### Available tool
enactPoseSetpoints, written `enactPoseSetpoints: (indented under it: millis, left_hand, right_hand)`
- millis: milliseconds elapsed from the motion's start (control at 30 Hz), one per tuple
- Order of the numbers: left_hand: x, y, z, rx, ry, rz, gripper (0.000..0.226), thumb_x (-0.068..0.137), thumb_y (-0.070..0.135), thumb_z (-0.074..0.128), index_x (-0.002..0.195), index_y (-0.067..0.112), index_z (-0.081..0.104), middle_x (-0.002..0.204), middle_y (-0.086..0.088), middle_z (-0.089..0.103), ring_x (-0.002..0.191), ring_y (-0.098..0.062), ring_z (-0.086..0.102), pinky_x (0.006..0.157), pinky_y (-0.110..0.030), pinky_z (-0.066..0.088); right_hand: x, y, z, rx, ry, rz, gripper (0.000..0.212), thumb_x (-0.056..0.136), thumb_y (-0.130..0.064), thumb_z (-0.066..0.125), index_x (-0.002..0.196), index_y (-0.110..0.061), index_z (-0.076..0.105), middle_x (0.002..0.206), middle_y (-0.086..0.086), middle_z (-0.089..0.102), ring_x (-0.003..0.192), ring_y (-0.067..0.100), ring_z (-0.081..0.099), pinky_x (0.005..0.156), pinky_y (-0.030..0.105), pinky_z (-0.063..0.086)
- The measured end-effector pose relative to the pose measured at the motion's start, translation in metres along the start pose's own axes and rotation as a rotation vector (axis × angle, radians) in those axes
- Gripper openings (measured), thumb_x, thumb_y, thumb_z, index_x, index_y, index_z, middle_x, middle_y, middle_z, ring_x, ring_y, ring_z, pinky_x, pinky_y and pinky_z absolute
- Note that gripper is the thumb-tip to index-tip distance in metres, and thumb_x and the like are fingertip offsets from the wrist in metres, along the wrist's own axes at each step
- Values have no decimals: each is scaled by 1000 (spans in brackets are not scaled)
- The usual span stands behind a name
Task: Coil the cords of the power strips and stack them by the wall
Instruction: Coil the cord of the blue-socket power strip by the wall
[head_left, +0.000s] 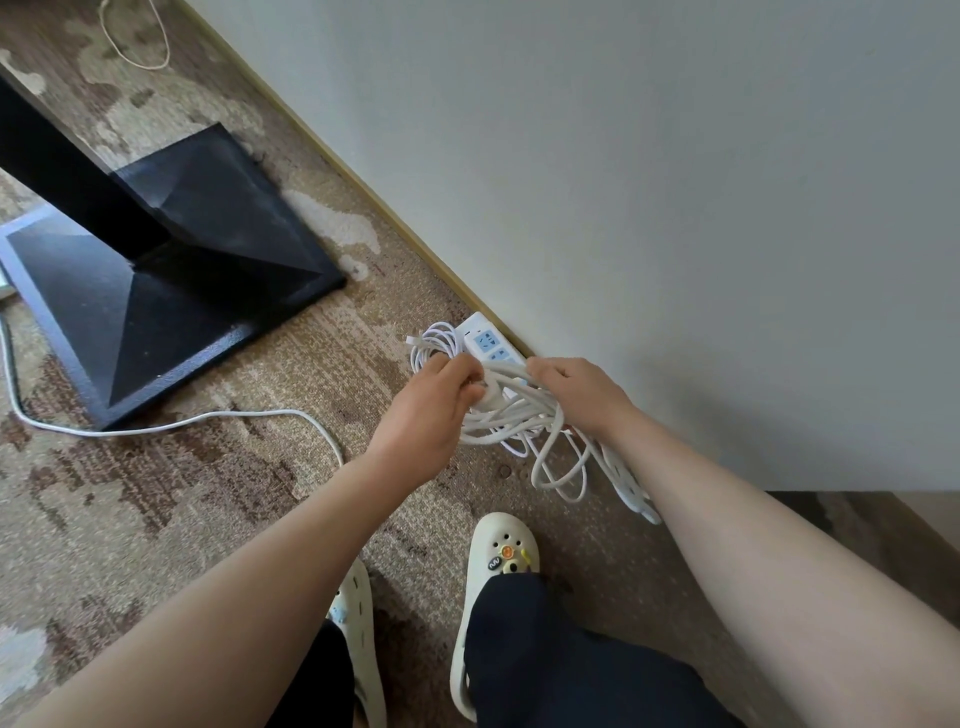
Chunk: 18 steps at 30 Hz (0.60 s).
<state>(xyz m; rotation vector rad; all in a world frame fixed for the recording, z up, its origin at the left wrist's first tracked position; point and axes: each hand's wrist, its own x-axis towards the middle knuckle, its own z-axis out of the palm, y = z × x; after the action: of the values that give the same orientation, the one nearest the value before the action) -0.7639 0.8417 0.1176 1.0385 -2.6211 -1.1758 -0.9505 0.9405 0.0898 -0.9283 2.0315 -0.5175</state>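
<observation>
Gripping a white coiled cord (511, 410) from both sides, the left hand (431, 410) pinches the loops near its plug end while the right hand (576, 392) curls round the far side. The bundle hangs low over the carpet (260, 493), beside a power strip (488, 343) already lying against the wall (675, 208). Several loops droop loose below; if the grip slackens, they could spill and tangle. A second strip (631, 486) dangles under the right forearm.
</observation>
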Motion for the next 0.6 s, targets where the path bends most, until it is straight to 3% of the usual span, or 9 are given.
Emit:
enactPoseSetpoints:
  millis: [100,200,333,467,600]
  left_hand:
    - [3,4,-2,-156,23,-89,12,101,25,41,96,26,52,95,3,57,80,-17,61,72,-47,56]
    - [3,10,-5,-389,35,-220,18,103,21,37,93,26,51,93,-1,64,79,-18,69,70,-48,59]
    - [4,15,-7,-596,46,-366,10,100,25,48,93,20,53,98,-8,67,72,-17,71,70,-42,61]
    - [4,15,-5,-316,65,-333,26,80,25,74,90,23,51,88,-4,65,66,-22,66,58,-34,56]
    - [7,8,-17,-409,37,-388,19,81,11,72,91,15,56,79,-8,70,61,-20,69,53,-31,59]
  right_hand:
    - [-2,4,-1,80,-36,-93,41,82,-76,42,89,-42,63,84,-16,65,81,9,61,77,39,46]
    - [-3,7,0,81,-51,-134,44,76,-78,55,104,-44,61,92,-17,67,87,5,63,81,37,51]
    - [0,3,6,65,-30,-134,32,73,-71,65,92,-46,61,83,-17,66,80,5,62,76,37,51]
    - [1,-1,10,43,-52,-118,40,71,-66,68,103,-42,63,89,-15,68,82,4,64,75,35,52]
    - [-1,4,7,-23,-111,-82,47,71,-52,72,114,-42,59,91,-15,66,84,7,63,76,34,53]
